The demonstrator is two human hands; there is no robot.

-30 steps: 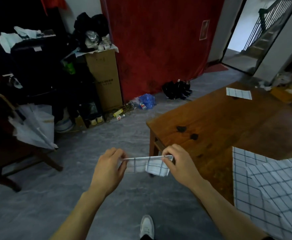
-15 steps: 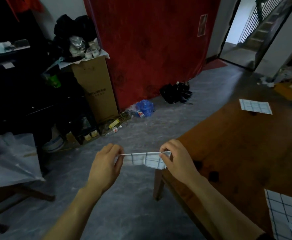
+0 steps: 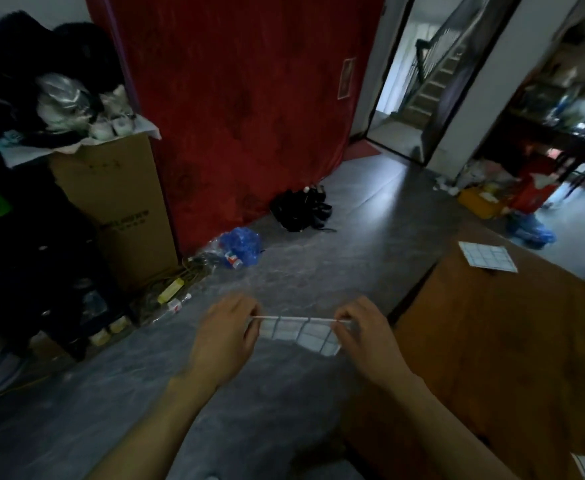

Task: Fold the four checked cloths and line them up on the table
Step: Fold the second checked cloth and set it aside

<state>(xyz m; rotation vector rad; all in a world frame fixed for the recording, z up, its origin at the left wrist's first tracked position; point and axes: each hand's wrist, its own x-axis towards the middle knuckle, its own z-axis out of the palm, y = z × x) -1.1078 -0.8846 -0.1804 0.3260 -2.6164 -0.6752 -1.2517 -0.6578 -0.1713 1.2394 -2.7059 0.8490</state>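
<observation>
both hands, left hand [image 3: 223,344] and right hand [image 3: 365,337], are pinching a small folded white checked cloth [image 3: 299,334] taut above the floor. the view is swinging towards the far end of the brown wooden table [image 3: 491,341], where a folded checked cloth [image 3: 487,257] is lying, so placing looks next.

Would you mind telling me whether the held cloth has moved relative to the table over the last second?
Yes. The held cloth, earlier overlapping the table corner, now hangs left of its edge, over the floor, pinched by left hand and right hand.
</observation>
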